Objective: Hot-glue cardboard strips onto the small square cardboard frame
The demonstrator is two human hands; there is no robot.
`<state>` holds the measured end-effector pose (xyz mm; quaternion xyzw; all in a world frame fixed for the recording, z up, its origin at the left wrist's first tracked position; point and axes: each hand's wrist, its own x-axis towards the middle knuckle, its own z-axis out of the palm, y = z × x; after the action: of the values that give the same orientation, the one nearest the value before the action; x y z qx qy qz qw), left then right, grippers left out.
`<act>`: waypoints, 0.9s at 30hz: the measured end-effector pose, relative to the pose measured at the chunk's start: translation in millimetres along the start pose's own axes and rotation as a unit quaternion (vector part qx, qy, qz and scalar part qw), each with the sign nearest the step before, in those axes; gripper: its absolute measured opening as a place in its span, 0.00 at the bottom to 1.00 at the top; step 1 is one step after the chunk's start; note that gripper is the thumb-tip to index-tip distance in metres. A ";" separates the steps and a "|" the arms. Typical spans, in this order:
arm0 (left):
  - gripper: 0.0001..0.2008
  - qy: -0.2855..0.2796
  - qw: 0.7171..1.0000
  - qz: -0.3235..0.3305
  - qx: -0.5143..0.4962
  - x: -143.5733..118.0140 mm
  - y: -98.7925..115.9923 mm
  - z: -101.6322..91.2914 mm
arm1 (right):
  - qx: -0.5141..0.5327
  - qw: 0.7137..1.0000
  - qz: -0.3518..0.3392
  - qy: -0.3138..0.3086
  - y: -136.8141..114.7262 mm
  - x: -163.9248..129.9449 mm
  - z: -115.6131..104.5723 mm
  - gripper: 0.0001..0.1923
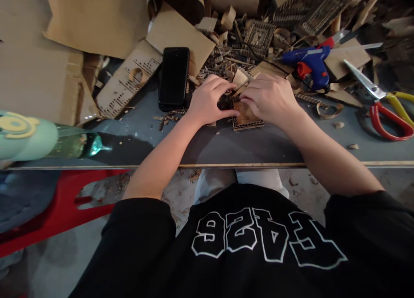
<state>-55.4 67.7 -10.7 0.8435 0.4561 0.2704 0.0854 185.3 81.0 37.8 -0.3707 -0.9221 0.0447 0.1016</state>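
Note:
A small rectangular cardboard piece [248, 113] with ridged, corrugated edging and a brown, smooth middle lies on the grey table in front of me. My left hand [208, 100] curves around its left side, thumb tip at the piece and fingers reaching past its far left corner. On the far right side, my right hand [271, 97] has its thumb and fingers closed together at the piece's upper part. The right fingertips are partly hidden, so any tiny bit between them cannot be made out. A black phone [174, 78] lies just left of my left hand.
Cardboard scraps [258, 35] heap up across the back. At the right lie a blue glue gun [312, 63] and scissors [381, 104] with red and yellow handles. A green bottle [35, 136] lies at left, above a red chair [64, 203]. Large cardboard sheets [93, 17] fill the back left.

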 end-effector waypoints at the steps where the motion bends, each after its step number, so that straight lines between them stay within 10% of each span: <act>1: 0.49 0.001 1.000 0.002 0.000 0.0 0.0 0.1 | 0.001 1.000 0.003 0.001 -0.4 0.0 0.3 0.18; 27: 0.39 0.008 0.999 0.031 -0.015 5.0 -9.2 1.1 | 0.045 0.998 0.012 0.035 15.8 9.5 7.9 0.18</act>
<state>-59.3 77.2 -13.4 0.8535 0.4268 0.2866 0.0855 187.6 98.9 29.1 -0.3782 -0.9105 0.0742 0.1495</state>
